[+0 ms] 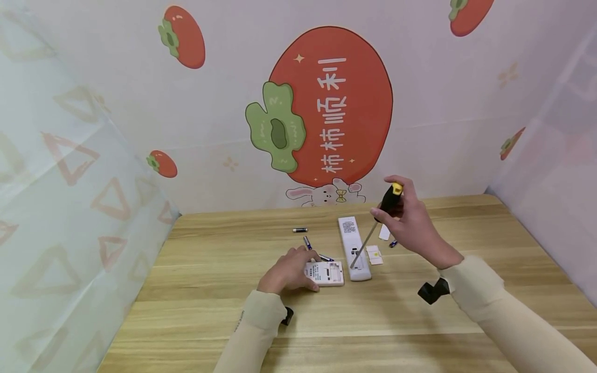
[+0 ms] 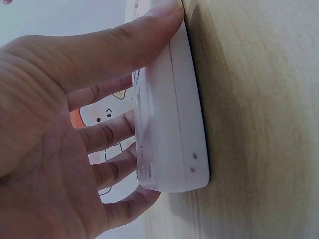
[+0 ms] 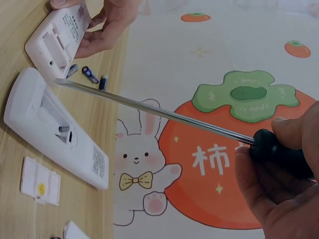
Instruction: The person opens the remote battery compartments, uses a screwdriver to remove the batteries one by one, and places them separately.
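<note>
My right hand (image 1: 416,228) grips a screwdriver (image 1: 388,203) by its black and yellow handle, the long metal shaft slanting down to the left. In the head view its tip overlaps the open battery compartment of a long white remote control (image 1: 347,235), which lies back up. Just left of that remote, my left hand (image 1: 291,269) holds a shorter white device (image 1: 328,274) with printed text and an uncovered compartment. Thumb (image 2: 109,52) and fingers span its two sides. In the right wrist view, the flat screwdriver tip crosses near this device's corner.
Several small batteries lie about, one (image 1: 300,230) at the back and another (image 1: 307,243) near my left fingers. Right of the long remote is a white battery cover (image 1: 374,255) with a yellow sticker. A second white cover (image 1: 384,232) and a battery (image 1: 394,243) sit beyond it.
</note>
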The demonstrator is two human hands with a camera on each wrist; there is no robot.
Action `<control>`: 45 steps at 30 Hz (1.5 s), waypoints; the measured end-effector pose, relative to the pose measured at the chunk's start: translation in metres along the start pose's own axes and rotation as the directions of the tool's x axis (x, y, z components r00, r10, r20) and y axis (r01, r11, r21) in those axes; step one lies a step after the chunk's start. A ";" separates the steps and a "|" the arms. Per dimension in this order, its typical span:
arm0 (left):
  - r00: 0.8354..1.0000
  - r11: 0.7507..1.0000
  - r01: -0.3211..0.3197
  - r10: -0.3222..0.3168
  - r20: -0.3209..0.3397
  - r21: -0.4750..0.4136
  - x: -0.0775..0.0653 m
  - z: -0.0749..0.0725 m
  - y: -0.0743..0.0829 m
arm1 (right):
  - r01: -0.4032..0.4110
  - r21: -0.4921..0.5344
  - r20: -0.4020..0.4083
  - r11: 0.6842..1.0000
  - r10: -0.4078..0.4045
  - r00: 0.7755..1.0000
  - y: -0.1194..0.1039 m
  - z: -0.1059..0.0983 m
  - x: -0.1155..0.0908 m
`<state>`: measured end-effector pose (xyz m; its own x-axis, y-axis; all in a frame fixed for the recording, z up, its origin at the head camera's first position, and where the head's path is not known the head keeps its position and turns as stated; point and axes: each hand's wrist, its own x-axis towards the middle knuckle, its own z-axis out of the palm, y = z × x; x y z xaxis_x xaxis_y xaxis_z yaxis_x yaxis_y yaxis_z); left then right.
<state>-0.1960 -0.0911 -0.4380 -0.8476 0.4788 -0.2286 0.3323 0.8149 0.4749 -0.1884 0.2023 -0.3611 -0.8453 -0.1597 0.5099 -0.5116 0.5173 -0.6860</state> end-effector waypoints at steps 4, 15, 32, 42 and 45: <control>1.000 1.000 0.002 -0.002 0.002 -0.002 0.000 0.000 0.000 | -0.023 -0.013 -0.009 1.000 0.023 1.000 0.003 -0.007 -0.003; 1.000 1.000 0.012 -0.012 0.003 -0.001 -0.001 -0.001 0.001 | -0.055 -0.015 -0.043 0.998 0.055 0.998 0.015 -0.025 -0.008; 1.000 1.000 0.004 -0.004 0.002 -0.002 0.000 0.000 0.001 | -0.113 -0.073 -0.043 0.991 0.110 0.993 0.043 -0.048 -0.017; 1.000 1.000 0.009 -0.009 0.002 -0.010 -0.001 0.000 0.000 | -0.172 -0.111 -0.032 0.979 0.169 0.985 0.055 -0.061 -0.021; 1.000 1.000 0.008 -0.008 0.000 -0.013 -0.001 0.000 0.001 | -0.200 -0.127 -0.032 0.972 0.197 0.980 0.060 -0.064 -0.022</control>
<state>-0.1950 -0.0911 -0.4374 -0.8505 0.4719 -0.2322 0.3199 0.8147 0.4836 -0.1910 0.2906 -0.3805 -0.9241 -0.0275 0.3812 -0.3088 0.6415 -0.7022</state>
